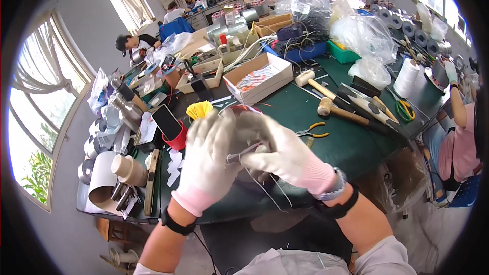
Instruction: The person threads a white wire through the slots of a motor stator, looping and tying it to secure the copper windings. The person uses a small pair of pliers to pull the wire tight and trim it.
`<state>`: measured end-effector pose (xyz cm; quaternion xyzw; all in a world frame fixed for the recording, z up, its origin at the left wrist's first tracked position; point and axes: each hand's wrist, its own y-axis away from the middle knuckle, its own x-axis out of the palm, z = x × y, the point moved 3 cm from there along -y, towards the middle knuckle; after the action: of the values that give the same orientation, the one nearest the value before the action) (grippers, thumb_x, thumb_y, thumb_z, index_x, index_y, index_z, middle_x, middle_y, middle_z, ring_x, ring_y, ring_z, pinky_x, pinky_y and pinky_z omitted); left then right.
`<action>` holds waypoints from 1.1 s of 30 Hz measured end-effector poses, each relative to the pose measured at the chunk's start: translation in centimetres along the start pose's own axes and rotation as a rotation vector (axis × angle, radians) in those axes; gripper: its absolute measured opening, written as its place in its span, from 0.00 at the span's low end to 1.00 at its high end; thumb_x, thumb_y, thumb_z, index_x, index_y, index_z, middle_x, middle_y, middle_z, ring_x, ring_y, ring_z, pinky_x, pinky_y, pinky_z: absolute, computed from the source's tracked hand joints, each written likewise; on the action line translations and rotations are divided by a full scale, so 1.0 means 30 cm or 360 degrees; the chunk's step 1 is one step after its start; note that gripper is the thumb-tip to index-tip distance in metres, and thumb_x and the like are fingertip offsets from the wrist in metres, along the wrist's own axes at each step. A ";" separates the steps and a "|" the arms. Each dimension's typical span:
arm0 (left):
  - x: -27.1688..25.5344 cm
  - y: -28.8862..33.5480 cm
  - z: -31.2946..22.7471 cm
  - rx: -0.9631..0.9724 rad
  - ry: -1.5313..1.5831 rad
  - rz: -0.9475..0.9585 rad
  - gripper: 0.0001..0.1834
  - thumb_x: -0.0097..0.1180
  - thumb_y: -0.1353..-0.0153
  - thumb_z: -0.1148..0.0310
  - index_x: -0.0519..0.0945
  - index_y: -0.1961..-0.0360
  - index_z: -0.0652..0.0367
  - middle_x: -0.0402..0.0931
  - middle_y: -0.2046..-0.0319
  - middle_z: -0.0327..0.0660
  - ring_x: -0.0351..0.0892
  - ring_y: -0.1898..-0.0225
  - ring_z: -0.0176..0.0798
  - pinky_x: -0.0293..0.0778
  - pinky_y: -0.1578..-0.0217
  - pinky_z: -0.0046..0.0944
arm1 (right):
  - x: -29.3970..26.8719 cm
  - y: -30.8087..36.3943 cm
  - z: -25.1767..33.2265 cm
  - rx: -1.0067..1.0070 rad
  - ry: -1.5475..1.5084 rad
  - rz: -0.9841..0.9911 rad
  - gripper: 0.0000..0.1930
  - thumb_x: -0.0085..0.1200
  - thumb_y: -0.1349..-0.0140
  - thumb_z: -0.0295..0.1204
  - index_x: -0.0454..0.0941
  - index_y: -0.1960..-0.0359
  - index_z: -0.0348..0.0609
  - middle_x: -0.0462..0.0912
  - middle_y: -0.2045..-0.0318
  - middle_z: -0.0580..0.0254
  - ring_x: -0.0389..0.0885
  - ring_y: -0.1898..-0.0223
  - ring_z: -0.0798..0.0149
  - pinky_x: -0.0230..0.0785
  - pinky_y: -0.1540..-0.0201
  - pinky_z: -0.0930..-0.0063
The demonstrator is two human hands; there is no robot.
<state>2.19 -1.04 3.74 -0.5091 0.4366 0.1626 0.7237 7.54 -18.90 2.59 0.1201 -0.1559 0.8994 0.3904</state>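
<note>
Both my hands wear white gloves with pink cuffs, close together above the green bench near its front edge. Between them is a rounded grey piece (pixel 250 128), mostly hidden by the gloves, so its kind is unclear. My left hand (pixel 206 158) curls around its left side, the fingers slightly blurred. At the right side, my right hand (pixel 288 155) has thumb and fingers closed in on a thin pale strand. Thin whitish strands (pixel 264 192) hang down below the hands toward my lap. Just right of my right hand lie yellow-handled pliers (pixel 313 130).
A phone (pixel 166 122) leans in a red cup (pixel 177 137) beside a yellow bundle (pixel 199 109). Beyond stands a cardboard box (pixel 272 91) of thin sleeves. Mallets (pixel 351 113), green-handled scissors (pixel 406 110) and a white thread spool (pixel 407 79) lie right. A co-worker (pixel 461 137) sits at right.
</note>
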 end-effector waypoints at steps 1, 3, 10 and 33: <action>-0.019 0.005 -0.020 -0.0050 0.0098 0.0024 0.59 0.78 0.57 0.77 0.61 0.22 0.65 0.68 0.26 0.57 0.67 0.26 0.66 0.61 0.26 0.65 | -0.009 -0.015 -0.037 -0.0116 0.0221 -0.0044 0.22 0.65 0.34 0.24 0.77 0.39 0.36 0.88 0.57 0.50 0.89 0.65 0.53 0.79 0.64 0.65; 0.009 0.018 -0.016 -0.0139 0.0393 0.0082 0.54 0.75 0.55 0.82 0.64 0.24 0.66 0.77 0.34 0.55 0.77 0.34 0.60 0.72 0.33 0.54 | -0.040 0.050 -0.072 -0.0398 0.0765 -0.0223 0.17 0.63 0.33 0.24 0.80 0.44 0.37 0.87 0.60 0.49 0.88 0.66 0.50 0.79 0.63 0.63; 0.069 0.043 -0.024 -0.0021 0.0601 -0.0010 0.32 0.71 0.49 0.82 0.82 0.40 0.63 0.85 0.57 0.45 0.83 0.55 0.53 0.75 0.48 0.50 | -0.105 0.237 -0.208 -0.0430 0.1435 -0.0425 0.09 0.63 0.35 0.26 0.85 0.54 0.39 0.87 0.66 0.52 0.88 0.64 0.50 0.79 0.59 0.60; 0.069 0.123 0.104 -0.0047 0.0889 -0.0068 0.29 0.71 0.46 0.79 0.81 0.41 0.59 0.84 0.58 0.43 0.81 0.56 0.53 0.73 0.51 0.51 | -1.195 2.476 -0.805 0.1987 0.2970 -0.0481 0.23 0.41 0.18 0.44 0.88 0.43 0.50 0.88 0.45 0.44 0.85 0.41 0.39 0.77 0.39 0.47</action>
<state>2.31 2.83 0.21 -0.5539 0.6059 0.0070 0.5710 -25.80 -81.72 -45.66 -0.4063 0.6884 0.5017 0.3306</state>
